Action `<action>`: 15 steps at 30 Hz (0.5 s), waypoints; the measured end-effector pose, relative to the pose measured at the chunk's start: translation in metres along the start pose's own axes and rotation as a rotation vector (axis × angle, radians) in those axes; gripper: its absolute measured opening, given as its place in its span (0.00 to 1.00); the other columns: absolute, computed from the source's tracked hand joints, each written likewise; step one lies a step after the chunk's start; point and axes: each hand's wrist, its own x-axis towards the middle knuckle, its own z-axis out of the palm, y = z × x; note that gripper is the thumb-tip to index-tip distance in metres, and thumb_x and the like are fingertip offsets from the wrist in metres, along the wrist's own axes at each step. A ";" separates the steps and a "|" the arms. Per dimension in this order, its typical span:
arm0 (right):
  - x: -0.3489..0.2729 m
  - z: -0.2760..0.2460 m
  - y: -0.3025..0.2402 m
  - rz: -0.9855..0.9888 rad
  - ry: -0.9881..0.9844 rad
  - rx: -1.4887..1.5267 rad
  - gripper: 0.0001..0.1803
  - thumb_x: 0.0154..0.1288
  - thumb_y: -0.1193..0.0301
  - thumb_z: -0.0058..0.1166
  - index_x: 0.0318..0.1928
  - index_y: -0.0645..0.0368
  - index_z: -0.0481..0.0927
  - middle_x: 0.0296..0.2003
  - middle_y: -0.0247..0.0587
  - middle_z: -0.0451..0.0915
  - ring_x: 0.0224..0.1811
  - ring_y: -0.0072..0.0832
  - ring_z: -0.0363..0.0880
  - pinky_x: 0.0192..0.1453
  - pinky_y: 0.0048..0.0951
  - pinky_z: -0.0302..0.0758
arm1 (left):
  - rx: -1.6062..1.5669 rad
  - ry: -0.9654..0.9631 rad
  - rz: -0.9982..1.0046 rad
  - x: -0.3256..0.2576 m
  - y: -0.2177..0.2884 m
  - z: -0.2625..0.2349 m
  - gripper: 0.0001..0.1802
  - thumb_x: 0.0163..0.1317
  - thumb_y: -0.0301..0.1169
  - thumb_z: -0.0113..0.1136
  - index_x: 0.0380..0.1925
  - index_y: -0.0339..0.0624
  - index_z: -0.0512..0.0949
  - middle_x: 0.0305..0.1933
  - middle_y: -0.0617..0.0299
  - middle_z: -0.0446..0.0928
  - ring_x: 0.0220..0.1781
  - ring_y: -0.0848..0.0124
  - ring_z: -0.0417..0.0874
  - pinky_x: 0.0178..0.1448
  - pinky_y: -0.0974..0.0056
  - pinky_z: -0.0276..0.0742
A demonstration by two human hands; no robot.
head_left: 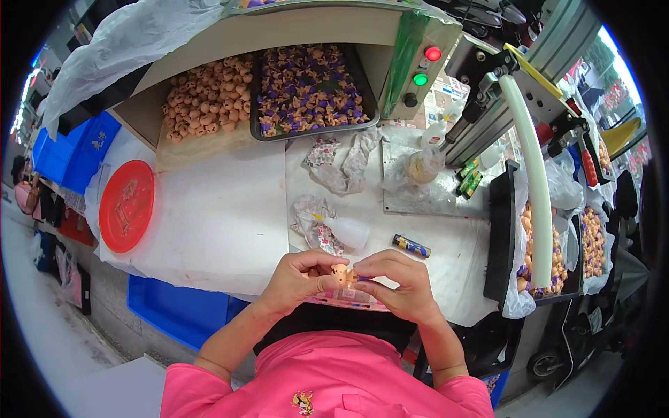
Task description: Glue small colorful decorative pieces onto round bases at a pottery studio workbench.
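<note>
Toy head (339, 273), tan and tiny, sits between my two hands at the near edge of the table (223, 216). My left hand (298, 280) pinches it between thumb and fingers; my right hand (398, 280) grips a purple-and-tan piece (359, 278) up against it. Whether the two are joined I can't tell, since my fingertips cover the meeting point. Something this small and round could slip away and drop if I squeeze off-centre, and crooked pressure might leave it tilted. Just beyond, the squeeze bottle (348, 233) lies on its side, its tip by the patterned cloth (312, 212); if it holds liquid, a knock from my knuckles could make it drip. As for writing, the dark blue cylinder (411, 246) bears print too small to read, the blue crate (70, 164) carries white characters, and my pink shirt (341, 369) has an embroidered emblem.
</note>
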 end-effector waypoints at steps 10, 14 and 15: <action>-0.019 -0.013 0.023 -0.072 -0.031 0.110 0.15 0.49 0.85 0.63 0.40 0.63 0.82 0.37 0.43 0.82 0.40 0.34 0.83 0.42 0.28 0.79 | -0.069 -0.034 -0.062 0.008 -0.017 0.015 0.20 0.50 0.27 0.72 0.44 0.32 0.80 0.39 0.56 0.81 0.38 0.72 0.83 0.42 0.68 0.81; -0.014 -0.014 0.022 -0.077 -0.008 0.135 0.16 0.46 0.87 0.62 0.39 0.62 0.83 0.36 0.43 0.83 0.38 0.33 0.83 0.40 0.27 0.80 | -0.113 -0.019 -0.085 0.008 -0.013 0.020 0.19 0.51 0.26 0.71 0.43 0.32 0.80 0.38 0.56 0.81 0.38 0.72 0.83 0.43 0.68 0.81; -0.013 -0.014 0.020 -0.077 0.016 0.121 0.17 0.44 0.88 0.63 0.37 0.61 0.84 0.34 0.42 0.83 0.36 0.32 0.83 0.38 0.26 0.80 | -0.128 -0.017 -0.095 0.008 -0.011 0.021 0.19 0.51 0.26 0.71 0.44 0.32 0.80 0.38 0.56 0.81 0.38 0.72 0.83 0.43 0.68 0.81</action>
